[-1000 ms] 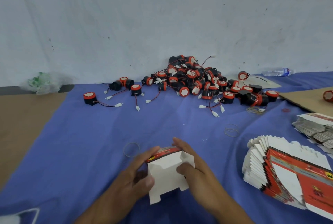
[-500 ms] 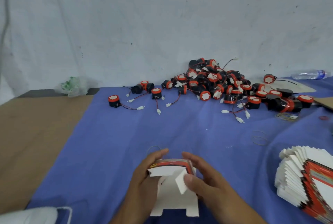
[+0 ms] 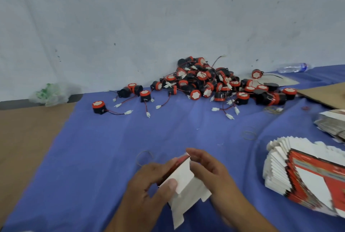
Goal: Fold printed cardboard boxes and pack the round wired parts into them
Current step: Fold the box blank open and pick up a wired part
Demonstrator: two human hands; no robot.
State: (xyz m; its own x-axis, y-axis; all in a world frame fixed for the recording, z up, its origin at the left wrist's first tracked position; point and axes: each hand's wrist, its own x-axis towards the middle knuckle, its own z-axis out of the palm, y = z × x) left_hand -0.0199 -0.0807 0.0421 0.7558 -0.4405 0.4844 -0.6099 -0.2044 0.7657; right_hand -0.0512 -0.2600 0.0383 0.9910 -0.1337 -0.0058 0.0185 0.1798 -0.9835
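I see the left thumb (image 3: pixel 169 184) pressed flat on the white inner panel of the half-folded box (image 3: pixel 184 179), with the other left fingers curled round its red printed side. The right fingers (image 3: pixel 193 153) are bent over the box's top corner and right edge, pinching it. Both the left hand (image 3: pixel 147 187) and the right hand (image 3: pixel 212 174) grip the box low in the middle of the frame, just above the blue cloth (image 3: pixel 112 147); a white flap hangs down from it toward the bottom edge.

A rubber band (image 3: pixel 144 157) lies on the cloth just to the upper left of the hands. At lower right sits a fanned stack of flat boxes (image 3: pixel 302 175), with a second, greyer stack (image 3: pixel 332 125) above it. The pile of round wired parts (image 3: pixel 205 82) lies at centre, against the pale wall, and one loose part (image 3: pixel 99 107) sits to its left. A plastic bottle (image 3: pixel 293 67) lies at upper right and a crumpled plastic bag (image 3: pixel 50 93) at the left edge.
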